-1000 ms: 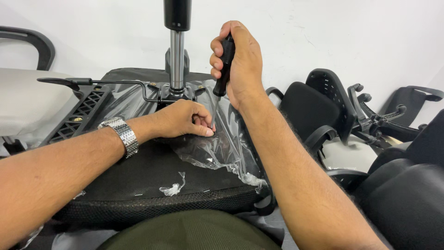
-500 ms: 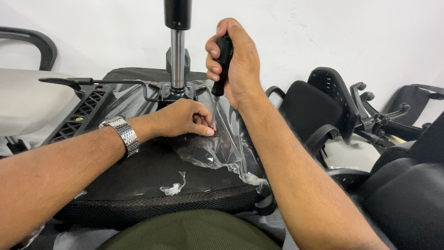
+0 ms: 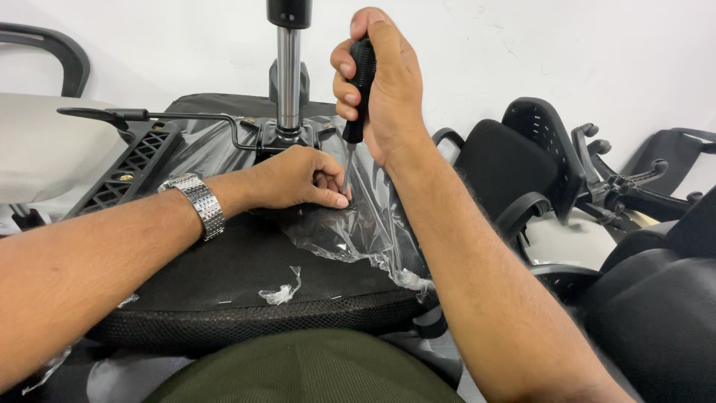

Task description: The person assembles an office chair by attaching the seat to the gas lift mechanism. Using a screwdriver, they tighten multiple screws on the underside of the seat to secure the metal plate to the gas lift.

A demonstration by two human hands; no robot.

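Right hand: the right hand [image 3: 380, 82], upper centre of the frame, has its fingers [image 3: 344, 75] clamped around the black ribbed handle of a screwdriver [image 3: 358, 89], held upright with its thin metal shaft pointing down.
Left hand: the left hand [image 3: 294, 179], centre of the frame, rests on the seat; its fingers [image 3: 332, 195] are pinched together right at the screwdriver tip. What they pinch is too small to tell.
Wrist: a silver link watch [image 3: 195, 203] sits on the left wrist.
Seat: an upturned chair seat [image 3: 224, 276], black mesh-textured fabric with a rounded padded edge, fills the lower centre.
Wrapping: clear, crinkled plastic film [image 3: 358, 231] is torn open over the seat; a small shred [image 3: 282, 289] lies loose on the fabric.
Mechanism: a shiny metal gas cylinder [image 3: 288, 75] rises at top centre from a black bracket, with a thin black lever [image 3: 149, 117] reaching left.
Room: white wall [image 3: 537, 45] behind; black chair parts [image 3: 537, 164] are piled at right, and a pale cushioned chair [image 3: 37, 142] stands at far left.
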